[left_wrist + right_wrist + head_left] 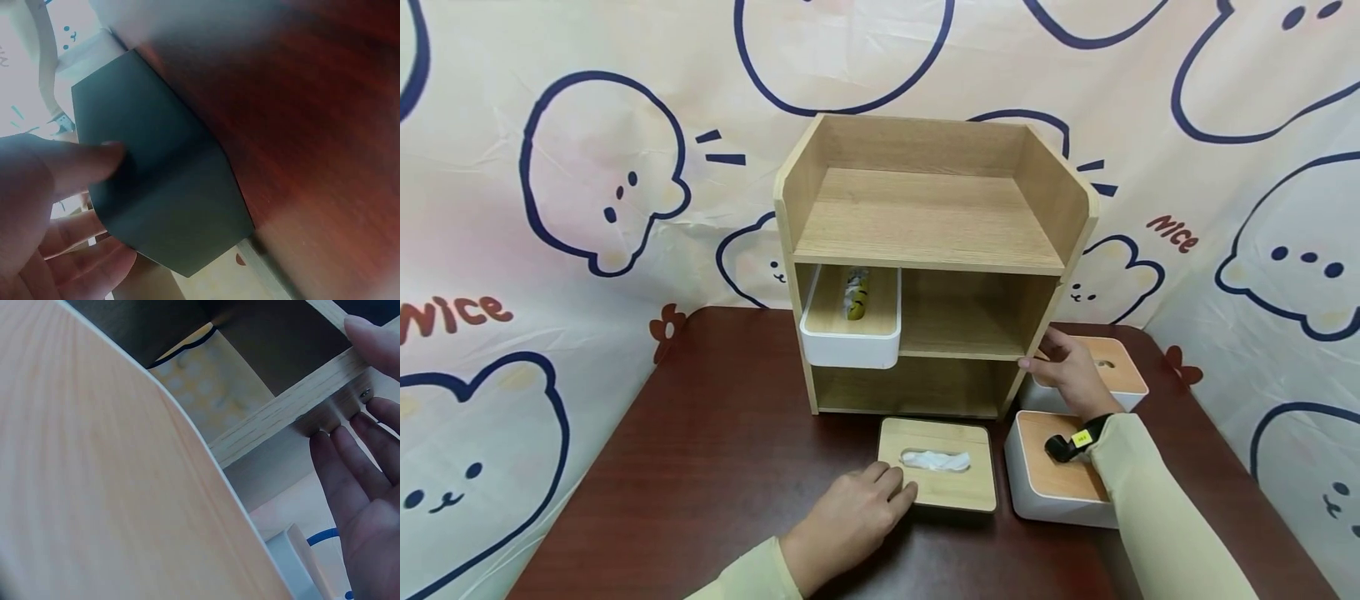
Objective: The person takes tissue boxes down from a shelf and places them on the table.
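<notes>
A wooden shelf (917, 267) with two open tiers beneath a top tray stands at the back of the table. My right hand (1071, 371) grips its right side panel; in the right wrist view the thumb lies by the front edge and the fingers (337, 469) touch the outer face. In front of the shelf lies a tissue box (940, 487) with a wood-look top, dark sides and white tissue in its slot. At its near left corner, my left hand (853, 521) holds it, with the thumb (94, 164) against a dark side in the left wrist view.
A white drawer-like bin (850, 350) juts from the middle tier's left side, with a yellow patterned packet (855, 296) inside. Two white boxes with wooden lids, a near one (1037, 492) and a far one (1127, 367), stand right of the shelf. A printed cloth hangs behind.
</notes>
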The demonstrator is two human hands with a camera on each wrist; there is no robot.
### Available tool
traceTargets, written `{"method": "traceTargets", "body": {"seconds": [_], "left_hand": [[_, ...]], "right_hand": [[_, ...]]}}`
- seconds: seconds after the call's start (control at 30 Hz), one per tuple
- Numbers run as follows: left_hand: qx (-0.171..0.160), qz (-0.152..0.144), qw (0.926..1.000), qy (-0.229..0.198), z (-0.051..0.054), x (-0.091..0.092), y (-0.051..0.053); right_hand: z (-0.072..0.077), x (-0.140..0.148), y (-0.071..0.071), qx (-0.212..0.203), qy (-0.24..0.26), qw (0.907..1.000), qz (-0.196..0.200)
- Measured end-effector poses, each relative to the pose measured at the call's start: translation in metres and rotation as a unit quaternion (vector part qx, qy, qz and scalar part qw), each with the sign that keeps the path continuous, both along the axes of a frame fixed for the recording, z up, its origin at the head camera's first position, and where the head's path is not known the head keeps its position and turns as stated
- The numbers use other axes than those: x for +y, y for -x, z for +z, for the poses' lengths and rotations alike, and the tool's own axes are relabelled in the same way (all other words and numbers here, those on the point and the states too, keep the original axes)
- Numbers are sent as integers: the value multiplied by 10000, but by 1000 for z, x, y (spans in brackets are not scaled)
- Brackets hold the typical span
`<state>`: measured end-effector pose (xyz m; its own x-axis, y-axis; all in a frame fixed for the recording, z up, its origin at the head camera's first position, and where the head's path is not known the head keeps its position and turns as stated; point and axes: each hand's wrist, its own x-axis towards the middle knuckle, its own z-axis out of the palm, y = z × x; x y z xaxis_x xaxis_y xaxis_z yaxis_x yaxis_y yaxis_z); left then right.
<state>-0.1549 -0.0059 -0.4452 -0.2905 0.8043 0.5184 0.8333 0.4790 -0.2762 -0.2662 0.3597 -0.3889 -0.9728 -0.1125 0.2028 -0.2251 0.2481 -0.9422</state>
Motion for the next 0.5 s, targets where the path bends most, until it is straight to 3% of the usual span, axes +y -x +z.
{"method": "traceTargets", "body": {"seconds": [0.3, 0.5], "left_hand": [[-89, -349, 9991, 213, 6, -4, 13], [29, -603, 9978, 275, 7, -4, 18]], "right_hand": [[-3, -3, 3, 81, 179, 9996, 182], [-3, 1, 1, 144, 289, 9993, 175]]}}
